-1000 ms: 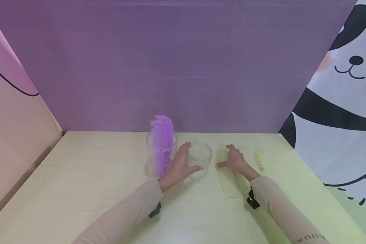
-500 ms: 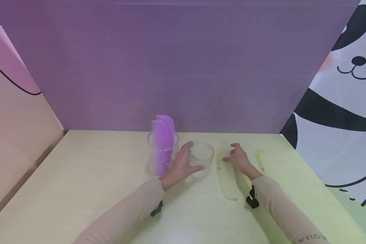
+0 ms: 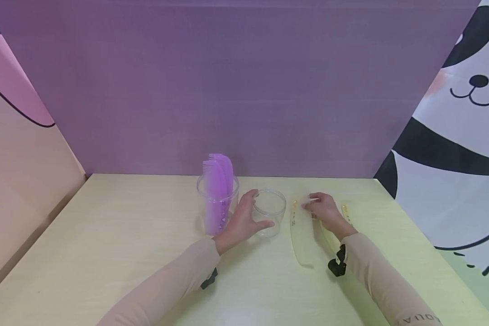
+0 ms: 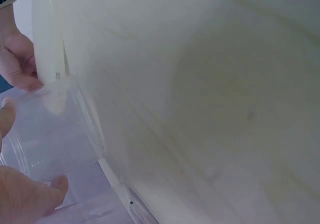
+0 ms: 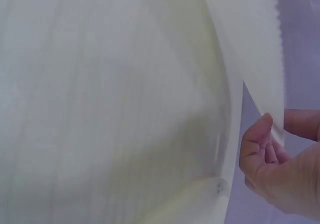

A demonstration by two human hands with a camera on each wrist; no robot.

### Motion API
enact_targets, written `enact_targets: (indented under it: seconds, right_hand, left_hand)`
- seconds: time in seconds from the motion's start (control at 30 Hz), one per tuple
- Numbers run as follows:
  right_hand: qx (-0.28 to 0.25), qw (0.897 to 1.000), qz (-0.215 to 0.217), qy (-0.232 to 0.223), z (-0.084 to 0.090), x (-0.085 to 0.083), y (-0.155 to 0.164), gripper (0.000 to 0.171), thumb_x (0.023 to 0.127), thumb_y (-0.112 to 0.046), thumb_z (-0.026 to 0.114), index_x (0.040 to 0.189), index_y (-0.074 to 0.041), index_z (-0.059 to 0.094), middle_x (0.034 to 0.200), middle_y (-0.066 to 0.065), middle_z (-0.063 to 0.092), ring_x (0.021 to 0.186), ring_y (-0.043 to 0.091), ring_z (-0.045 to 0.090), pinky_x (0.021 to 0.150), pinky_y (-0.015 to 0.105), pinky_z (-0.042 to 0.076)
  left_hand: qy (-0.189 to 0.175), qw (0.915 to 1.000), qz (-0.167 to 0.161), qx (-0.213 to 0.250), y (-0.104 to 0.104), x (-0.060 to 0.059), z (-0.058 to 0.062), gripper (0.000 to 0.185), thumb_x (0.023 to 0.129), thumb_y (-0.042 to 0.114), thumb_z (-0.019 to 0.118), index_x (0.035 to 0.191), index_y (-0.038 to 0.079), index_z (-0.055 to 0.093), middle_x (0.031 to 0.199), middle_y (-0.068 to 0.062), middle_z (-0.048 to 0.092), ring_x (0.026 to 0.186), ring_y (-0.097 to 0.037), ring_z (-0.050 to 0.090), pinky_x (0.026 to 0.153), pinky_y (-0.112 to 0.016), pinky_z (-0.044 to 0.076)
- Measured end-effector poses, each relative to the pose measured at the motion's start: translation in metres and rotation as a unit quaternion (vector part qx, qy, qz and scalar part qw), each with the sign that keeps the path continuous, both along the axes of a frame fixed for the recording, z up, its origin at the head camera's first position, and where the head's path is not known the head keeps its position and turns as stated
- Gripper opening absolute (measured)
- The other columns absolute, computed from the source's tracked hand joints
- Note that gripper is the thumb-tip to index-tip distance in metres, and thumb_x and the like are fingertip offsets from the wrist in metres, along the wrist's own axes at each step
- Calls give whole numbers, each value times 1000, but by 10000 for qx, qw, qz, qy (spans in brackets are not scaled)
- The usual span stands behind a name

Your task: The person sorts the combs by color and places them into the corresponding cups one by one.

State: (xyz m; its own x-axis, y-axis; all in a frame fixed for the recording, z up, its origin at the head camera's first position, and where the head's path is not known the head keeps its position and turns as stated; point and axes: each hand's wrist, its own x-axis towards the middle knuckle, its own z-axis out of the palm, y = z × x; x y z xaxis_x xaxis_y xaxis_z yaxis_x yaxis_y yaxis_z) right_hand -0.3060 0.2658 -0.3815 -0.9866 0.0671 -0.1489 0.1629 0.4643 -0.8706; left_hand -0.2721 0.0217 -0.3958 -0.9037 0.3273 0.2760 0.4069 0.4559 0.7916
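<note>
The pale, flat tabletop [image 3: 126, 235] has its edge behind the clear, round plastic cup [image 3: 269, 210], more room in front. The left grip [image 3: 239, 221] holds the cup. Right of it, the right grip [image 3: 327, 212], earlier spread, pinches a long, yellowish plastic comb [image 3: 300, 240].

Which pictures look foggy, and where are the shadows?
Head view: fairly clear, soft shadows on the table beside both sleeves; left wrist view: hazy, a dull shadowy patch across the table; right wrist view: pale and soft, marks on the lower comb too blurred to read.

Head view bright; soft shadows on table [image 3: 126, 217]; wrist views hazy.
</note>
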Motion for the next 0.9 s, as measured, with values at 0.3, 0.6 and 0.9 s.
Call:
enact_targets:
  seconds: [0.3, 0.6, 0.9]
  right_hand:
    - [-499, 9986, 158, 123, 10, 3, 6, 51, 90, -10, 53, 134, 5, 32, 101, 6, 47, 76, 6, 53, 65, 24, 49]
    - [-1002, 9947, 178, 140, 30, 7, 8, 46, 90, -10, 54, 130, 3, 34, 87, -9, 55, 78, 4, 55, 70, 23, 50]
    - [-1259, 9914, 101, 333, 51, 5, 13, 32, 89, -10, 56, 117, -1, 43, 91, -8, 53, 78, 2, 56, 72, 23, 52]
  left_hand:
    - [40, 10000, 21, -18, 1, -1, -1, 90, 72, 26, 77, 141, 5, 22, 139, -14, 36, 125, -28, 41, 105, -38, 37]
    - [68, 10000, 40, -47, -1, 0, 0, 91, 72, 29, 77, 141, 5, 22, 139, -14, 37, 125, -28, 42, 105, -38, 37]
    - [86, 9999, 17, -53, -1, 0, 0, 90, 73, 30, 76, 141, 5, 23, 138, -15, 38, 125, -28, 42, 105, -38, 38]
